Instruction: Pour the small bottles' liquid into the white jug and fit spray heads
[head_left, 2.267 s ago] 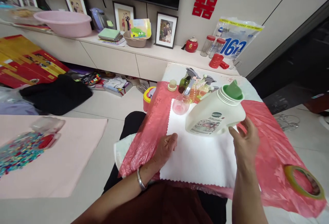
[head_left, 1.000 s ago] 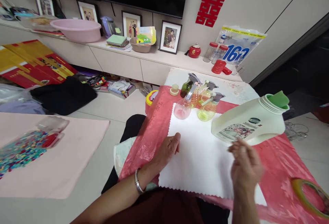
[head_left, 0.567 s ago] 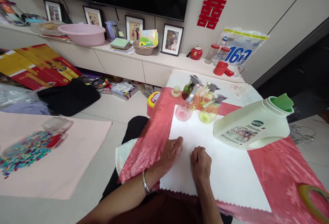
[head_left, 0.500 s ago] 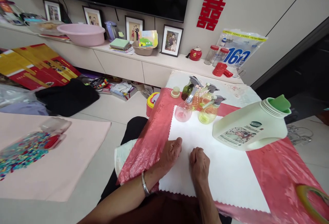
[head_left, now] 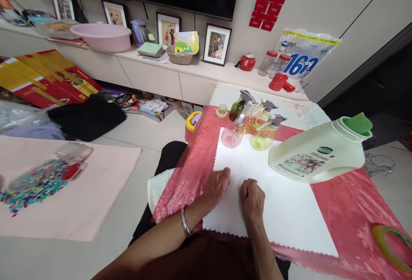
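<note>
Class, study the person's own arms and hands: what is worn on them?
The left hand and right hand are ungloved, and no sleeves cover the visible forearms. A narrow, shiny silver-coloured metal bangle circles the left wrist; no band shows on the right. No cables or markings are discernible.

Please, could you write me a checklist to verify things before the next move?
1. Left hand and right hand apart from the spray bottles: ok.
2. Hands empty: cannot tell, both are curled.
3. Large jug standing: ok.
4. Jug sealed: cannot tell; a green piece sits at its mouth.
5. White sheet lying flat: ok.
6. Tape roll wholly in view: not ok, cut by the picture's right edge.
</note>
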`<control>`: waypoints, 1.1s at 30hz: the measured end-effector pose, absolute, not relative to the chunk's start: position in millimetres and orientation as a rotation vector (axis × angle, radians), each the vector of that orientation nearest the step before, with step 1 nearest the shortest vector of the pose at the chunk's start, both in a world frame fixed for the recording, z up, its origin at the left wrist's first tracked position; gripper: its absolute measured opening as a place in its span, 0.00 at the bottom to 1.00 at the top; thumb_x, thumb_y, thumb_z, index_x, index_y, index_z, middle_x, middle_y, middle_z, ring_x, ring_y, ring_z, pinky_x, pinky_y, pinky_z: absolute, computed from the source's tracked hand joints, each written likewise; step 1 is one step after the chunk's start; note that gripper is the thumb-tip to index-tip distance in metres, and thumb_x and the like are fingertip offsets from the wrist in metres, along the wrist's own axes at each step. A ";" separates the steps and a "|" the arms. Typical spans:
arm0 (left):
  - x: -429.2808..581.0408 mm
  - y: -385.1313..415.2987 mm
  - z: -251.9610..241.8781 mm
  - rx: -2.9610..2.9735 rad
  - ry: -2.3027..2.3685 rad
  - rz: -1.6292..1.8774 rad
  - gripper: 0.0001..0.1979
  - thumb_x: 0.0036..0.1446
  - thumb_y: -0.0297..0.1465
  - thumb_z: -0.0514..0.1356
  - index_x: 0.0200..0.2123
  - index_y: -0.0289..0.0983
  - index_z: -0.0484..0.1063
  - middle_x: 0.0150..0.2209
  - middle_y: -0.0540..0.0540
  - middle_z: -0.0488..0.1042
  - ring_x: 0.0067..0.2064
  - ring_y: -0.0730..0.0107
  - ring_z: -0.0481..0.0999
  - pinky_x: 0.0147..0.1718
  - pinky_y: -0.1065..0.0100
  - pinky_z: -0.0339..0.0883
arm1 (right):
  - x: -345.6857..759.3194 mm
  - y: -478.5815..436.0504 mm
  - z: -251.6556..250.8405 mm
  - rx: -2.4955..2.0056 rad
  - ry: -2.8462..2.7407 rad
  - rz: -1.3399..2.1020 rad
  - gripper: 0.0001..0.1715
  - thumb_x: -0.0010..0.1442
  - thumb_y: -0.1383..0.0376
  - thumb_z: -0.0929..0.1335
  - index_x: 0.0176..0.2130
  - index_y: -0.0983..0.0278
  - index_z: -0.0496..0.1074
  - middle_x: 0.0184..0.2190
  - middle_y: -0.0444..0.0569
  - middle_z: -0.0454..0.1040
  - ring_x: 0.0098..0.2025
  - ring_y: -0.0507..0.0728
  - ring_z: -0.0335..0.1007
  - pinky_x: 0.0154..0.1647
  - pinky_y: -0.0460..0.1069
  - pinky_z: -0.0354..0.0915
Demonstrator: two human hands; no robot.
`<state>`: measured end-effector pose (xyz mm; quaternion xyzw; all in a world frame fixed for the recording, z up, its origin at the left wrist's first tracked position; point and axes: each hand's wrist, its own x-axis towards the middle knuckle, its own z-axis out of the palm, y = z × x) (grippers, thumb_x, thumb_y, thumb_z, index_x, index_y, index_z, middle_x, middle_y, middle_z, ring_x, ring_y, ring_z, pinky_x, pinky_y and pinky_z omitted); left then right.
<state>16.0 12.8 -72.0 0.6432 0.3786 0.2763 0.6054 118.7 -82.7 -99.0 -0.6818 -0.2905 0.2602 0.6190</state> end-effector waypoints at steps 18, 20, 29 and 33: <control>13.7 11.9 -73.4 1.537 0.843 0.638 0.37 0.58 0.66 0.38 0.16 0.41 0.54 0.17 0.53 0.55 0.22 0.73 0.57 0.26 0.65 0.53 | 117.2 -84.6 -89.4 -1.596 -0.706 0.606 0.39 0.73 0.41 0.57 0.21 0.63 0.53 0.19 0.43 0.52 0.22 0.49 0.48 0.26 0.47 0.48; 13.7 11.9 -73.1 1.551 0.843 0.635 0.37 0.58 0.66 0.38 0.16 0.41 0.53 0.17 0.54 0.54 0.22 0.73 0.57 0.26 0.65 0.53 | 117.8 -84.5 -89.4 -1.594 -0.708 0.604 0.39 0.72 0.40 0.57 0.21 0.63 0.53 0.19 0.43 0.53 0.22 0.49 0.48 0.26 0.47 0.49; 14.5 11.3 -74.7 1.579 0.846 0.636 0.36 0.59 0.65 0.38 0.16 0.41 0.53 0.17 0.54 0.54 0.22 0.74 0.56 0.26 0.66 0.51 | 119.7 -84.0 -96.6 -1.589 -0.712 0.606 0.39 0.72 0.41 0.57 0.21 0.63 0.52 0.18 0.43 0.52 0.22 0.49 0.48 0.25 0.47 0.48; 14.0 10.7 -74.4 1.589 0.841 0.630 0.36 0.60 0.64 0.38 0.16 0.41 0.52 0.17 0.54 0.53 0.23 0.74 0.56 0.26 0.66 0.51 | 119.5 -84.6 -95.0 -1.601 -0.719 0.605 0.39 0.72 0.40 0.57 0.21 0.63 0.53 0.18 0.43 0.52 0.22 0.49 0.48 0.25 0.47 0.49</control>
